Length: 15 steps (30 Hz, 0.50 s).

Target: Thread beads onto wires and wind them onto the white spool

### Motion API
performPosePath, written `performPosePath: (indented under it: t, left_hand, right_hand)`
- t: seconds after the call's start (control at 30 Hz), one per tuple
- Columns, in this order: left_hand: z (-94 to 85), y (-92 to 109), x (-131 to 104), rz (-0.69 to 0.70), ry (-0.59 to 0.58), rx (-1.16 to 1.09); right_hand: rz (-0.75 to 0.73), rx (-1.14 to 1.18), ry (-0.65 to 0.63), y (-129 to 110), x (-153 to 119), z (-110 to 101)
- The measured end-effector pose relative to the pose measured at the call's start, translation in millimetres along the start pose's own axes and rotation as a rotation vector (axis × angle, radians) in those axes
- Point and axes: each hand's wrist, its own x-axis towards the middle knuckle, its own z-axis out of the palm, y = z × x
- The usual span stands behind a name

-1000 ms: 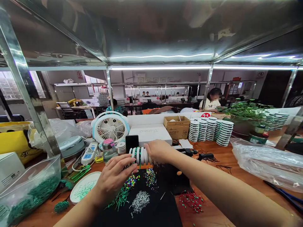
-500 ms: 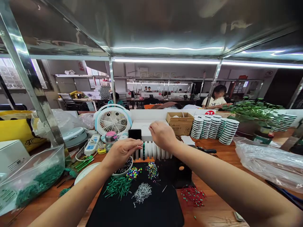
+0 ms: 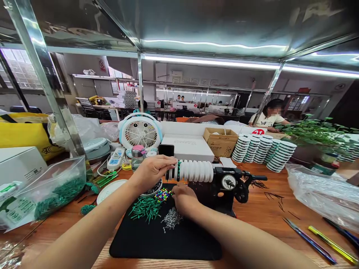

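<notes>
My left hand (image 3: 151,170) is pinched at the left end of a row of white spools (image 3: 198,171). Whatever its fingertips hold is too small to make out. The spools sit on a black hand-crank winder with a round dial (image 3: 229,182); one spool near my left fingertips carries dark green winding. Below the spools, my right hand (image 3: 185,198) is low over the black mat (image 3: 165,244), fingers curled down beside multicoloured beads (image 3: 162,194). Its fingertips are partly hidden. Small metal swivels (image 3: 172,219) and green tubes (image 3: 145,208) lie in piles close by.
A fan (image 3: 140,134), a dark phone (image 3: 166,150) and a white box (image 3: 187,145) stand behind. Stacked spools (image 3: 280,155) and a plastic bag (image 3: 322,194) are at right, with pens (image 3: 332,244) in front. A bag of green pieces (image 3: 60,190) lies left.
My right hand has come down from above the spools to the bead pile on the mat. My left hand stays pinched by the spools' left end. The view has shifted.
</notes>
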Motion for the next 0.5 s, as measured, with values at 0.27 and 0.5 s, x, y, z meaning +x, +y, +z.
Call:
performPosePath:
  t: [0.27, 0.5]
  left_hand:
    - [1.4, -2.4, -2.1, -0.001, 0.017, 0.001]
    - [2.4, -3.8, -1.9, 0.029, 0.042, -0.009]
  right_hand:
    - [0.102, 0.034, -0.022, -7.4, 10.8, 5.4]
    - [0.196, 0.013, -0.030, -14.4, 14.7, 2.9]
